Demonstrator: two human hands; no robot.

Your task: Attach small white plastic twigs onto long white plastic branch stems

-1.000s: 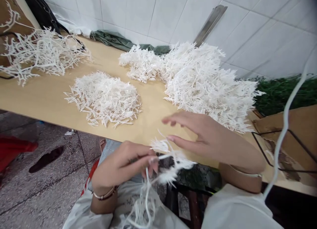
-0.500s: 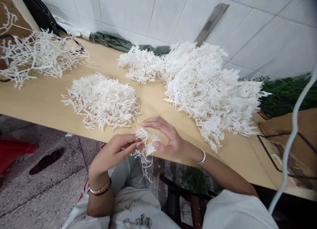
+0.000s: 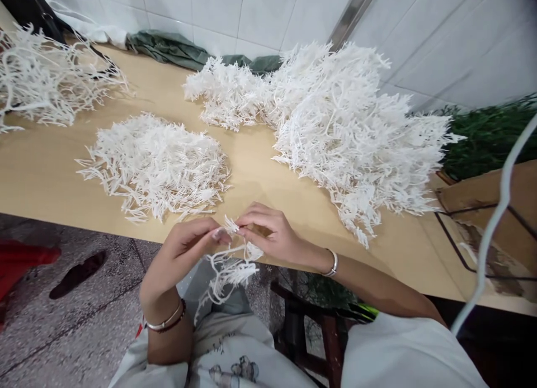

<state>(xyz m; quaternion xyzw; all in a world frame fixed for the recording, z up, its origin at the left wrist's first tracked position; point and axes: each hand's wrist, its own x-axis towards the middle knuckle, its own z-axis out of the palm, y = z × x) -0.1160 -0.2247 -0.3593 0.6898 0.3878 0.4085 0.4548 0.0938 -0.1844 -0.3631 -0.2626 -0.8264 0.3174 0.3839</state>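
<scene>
A white branching plastic sprig (image 3: 235,273) hangs from my hands at the table's near edge, its thin stems dangling over my lap. My left hand (image 3: 184,251) has thumb and forefinger pinched on one part of it. My right hand (image 3: 272,231) pinches the frilly tips close beside the left fingertips. Just beyond my left hand lies a loose heap of small white sprig pieces (image 3: 157,164). A larger, fluffier pile of white sprigs (image 3: 335,131) spreads across the table at the right and back.
Long tangled white stems (image 3: 50,80) lie at the far left of the tan table (image 3: 251,164). Green cloth (image 3: 168,46) runs along the tiled wall. At the right are green foliage (image 3: 490,136), a cardboard box (image 3: 503,209) and a hanging pale cable (image 3: 495,226).
My right hand has closed from a spread curve into a pinch on the sprig and moved slightly left. The sprig's loose stems now hang lower and further left. The view has shifted a little.
</scene>
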